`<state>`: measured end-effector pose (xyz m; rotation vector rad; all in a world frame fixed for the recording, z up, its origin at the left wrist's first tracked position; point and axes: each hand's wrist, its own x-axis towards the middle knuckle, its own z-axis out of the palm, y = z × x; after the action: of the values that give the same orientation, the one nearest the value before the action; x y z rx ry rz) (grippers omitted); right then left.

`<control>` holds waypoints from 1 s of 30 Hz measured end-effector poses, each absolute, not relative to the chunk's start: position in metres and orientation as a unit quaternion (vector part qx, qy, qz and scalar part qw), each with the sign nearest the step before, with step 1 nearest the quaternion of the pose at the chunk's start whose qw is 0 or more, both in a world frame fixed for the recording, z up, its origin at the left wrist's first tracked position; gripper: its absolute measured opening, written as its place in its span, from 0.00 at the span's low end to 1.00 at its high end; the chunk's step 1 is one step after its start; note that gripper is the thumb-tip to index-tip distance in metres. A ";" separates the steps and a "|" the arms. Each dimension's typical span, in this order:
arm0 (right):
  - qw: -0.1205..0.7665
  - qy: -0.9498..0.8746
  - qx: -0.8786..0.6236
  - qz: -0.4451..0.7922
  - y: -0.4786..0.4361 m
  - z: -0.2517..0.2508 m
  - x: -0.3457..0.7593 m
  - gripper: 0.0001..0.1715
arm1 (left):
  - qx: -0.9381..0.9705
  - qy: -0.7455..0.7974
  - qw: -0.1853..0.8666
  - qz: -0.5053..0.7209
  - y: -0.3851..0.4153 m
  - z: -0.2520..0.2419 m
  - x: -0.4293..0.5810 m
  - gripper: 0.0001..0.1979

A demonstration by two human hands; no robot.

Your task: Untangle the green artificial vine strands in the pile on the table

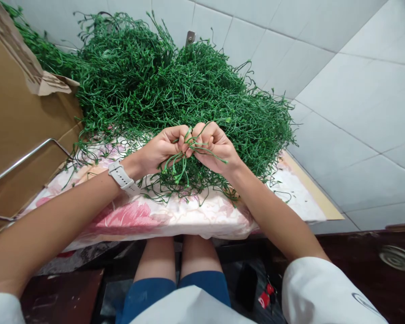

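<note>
My left hand (167, 146) and my right hand (218, 147) meet over the front of a big heap of thin green stems (202, 85), which look like artificial plant stems. Both hands are closed, fingertips together, around a few green stems (178, 168). Their curled ends hang below my left fingers, and others stick out across my right palm. Just where each stem is pinched lies hidden behind the fingers. A white watch band (121, 175) circles my left wrist.
The heap lies on a table with a pink-flowered cloth (131, 218). At left stands an open cardboard box (23, 121) beside a metal rod (23, 162). White tiled walls (364, 103) close off the back and right. A dark wooden piece (367, 256) is at lower right.
</note>
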<state>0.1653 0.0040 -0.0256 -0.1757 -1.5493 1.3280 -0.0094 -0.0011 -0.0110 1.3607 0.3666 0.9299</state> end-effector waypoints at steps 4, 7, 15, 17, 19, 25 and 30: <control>0.522 -0.641 -0.086 0.556 0.005 -0.027 0.164 0.28 | 0.585 0.141 0.680 0.419 0.003 -0.018 -0.008 0.18; 0.526 -0.638 -0.085 0.557 0.005 -0.027 0.163 0.30 | 0.571 0.131 0.687 0.430 0.005 -0.020 -0.007 0.20; 0.552 -0.601 -0.083 0.572 0.002 -0.029 0.157 0.29 | 0.550 0.119 0.707 0.429 0.004 -0.021 -0.008 0.22; 0.550 -0.598 -0.067 0.580 0.001 -0.028 0.157 0.27 | 0.545 0.110 0.711 0.431 0.004 -0.023 -0.008 0.22; 0.546 -0.588 -0.060 0.593 0.000 -0.026 0.157 0.26 | 0.536 0.112 0.717 0.430 0.002 -0.021 -0.008 0.23; 0.556 -0.506 -0.038 0.658 -0.010 -0.013 0.155 0.29 | 0.487 0.054 0.732 0.474 -0.014 0.009 -0.012 0.30; 0.553 -0.491 -0.114 0.663 -0.011 -0.003 0.158 0.21 | 0.461 0.098 0.726 0.500 -0.010 0.016 -0.015 0.20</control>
<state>0.1581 -0.0108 -0.0027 -0.2698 -1.1596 1.5676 -0.0151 -0.0095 0.0164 1.0169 0.2158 1.1032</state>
